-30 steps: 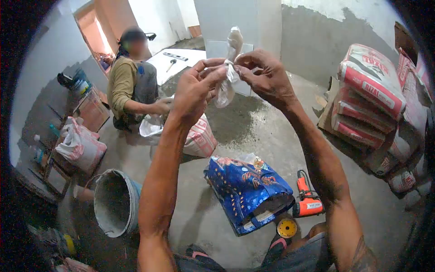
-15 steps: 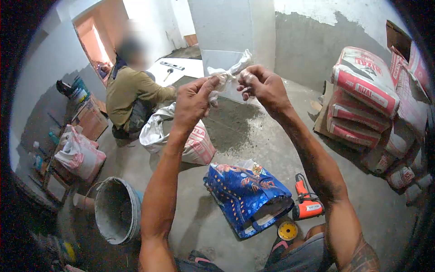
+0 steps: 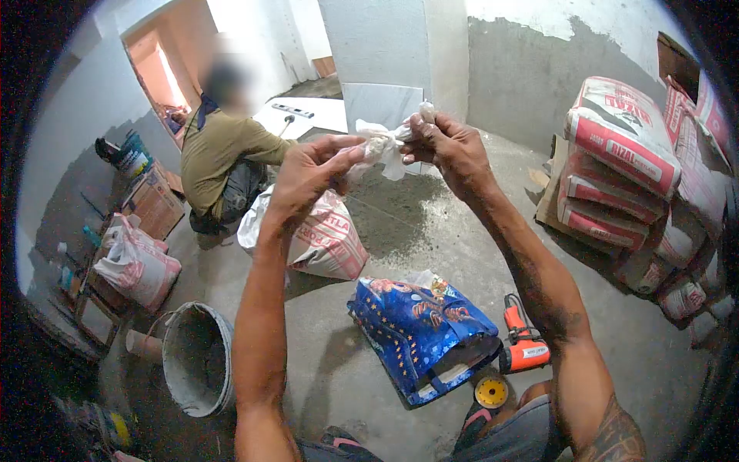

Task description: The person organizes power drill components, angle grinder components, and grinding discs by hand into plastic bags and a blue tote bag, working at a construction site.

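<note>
A knotted white plastic bag (image 3: 392, 142), thin and crumpled, is stretched between my two raised hands. My left hand (image 3: 319, 163) pinches its left part, where a pale lump shows through the plastic. The twisted right end is gripped by my right hand (image 3: 450, 146), with a tip poking out above the fingers. Below, on the floor, a blue patterned shopping bag (image 3: 419, 331) lies with its mouth toward me. Beside it are an orange power tool (image 3: 525, 343) with a coiled cord and a yellow disc (image 3: 490, 392) near my foot.
A co-worker (image 3: 231, 154) crouches at the left by a white panel (image 3: 327, 115) with a level on it. An open cement sack (image 3: 327, 239) stands mid-floor near grey powder (image 3: 392, 212). There is a bucket (image 3: 198, 358) at left and stacked cement bags (image 3: 616, 162) at right.
My left hand has shifted slightly down and left, its fingers now stretched along the bag. My right hand has closed on the bag's twisted end. The co-worker leans slightly differently.
</note>
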Action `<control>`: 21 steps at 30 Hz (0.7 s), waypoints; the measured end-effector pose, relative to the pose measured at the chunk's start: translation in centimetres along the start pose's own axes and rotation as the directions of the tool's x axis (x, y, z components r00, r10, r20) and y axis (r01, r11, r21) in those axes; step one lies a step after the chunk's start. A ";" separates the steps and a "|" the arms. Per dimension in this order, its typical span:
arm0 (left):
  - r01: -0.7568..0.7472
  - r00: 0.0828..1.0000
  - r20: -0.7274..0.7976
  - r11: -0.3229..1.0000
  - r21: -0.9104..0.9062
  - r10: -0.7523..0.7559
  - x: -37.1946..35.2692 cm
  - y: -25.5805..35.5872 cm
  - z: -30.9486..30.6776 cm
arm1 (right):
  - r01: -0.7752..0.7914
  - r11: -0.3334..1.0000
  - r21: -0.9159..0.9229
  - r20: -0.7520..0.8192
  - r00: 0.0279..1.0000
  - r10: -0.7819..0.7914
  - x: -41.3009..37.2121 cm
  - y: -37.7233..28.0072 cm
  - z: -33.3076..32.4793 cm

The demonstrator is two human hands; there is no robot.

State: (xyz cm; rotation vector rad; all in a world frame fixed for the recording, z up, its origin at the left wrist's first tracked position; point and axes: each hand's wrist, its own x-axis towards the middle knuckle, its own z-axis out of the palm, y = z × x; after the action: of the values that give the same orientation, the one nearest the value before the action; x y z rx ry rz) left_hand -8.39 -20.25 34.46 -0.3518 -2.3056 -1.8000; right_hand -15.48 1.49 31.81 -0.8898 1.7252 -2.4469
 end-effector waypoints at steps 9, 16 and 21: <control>0.011 0.997 -0.080 0.988 -0.156 -0.023 0.0 0.0 -2.1 | -0.037 0.999 -0.011 -0.009 0.999 0.037 0.5 0.4 0.1; -0.083 0.989 -0.131 0.991 -0.108 0.068 0.4 -0.6 -2.4 | 0.075 0.997 0.022 0.126 0.989 -0.077 0.9 1.8 -0.7; -0.094 0.991 -0.108 0.990 -0.106 0.083 0.6 -1.1 -2.8 | 0.070 0.997 -0.018 0.134 0.989 -0.067 0.3 1.5 -0.1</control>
State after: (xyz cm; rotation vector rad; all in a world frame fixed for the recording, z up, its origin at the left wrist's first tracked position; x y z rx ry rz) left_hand -9.26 -23.20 34.32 -0.3628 -2.0927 -1.8617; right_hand -16.26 0.91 30.57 -1.1052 1.7076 -2.3518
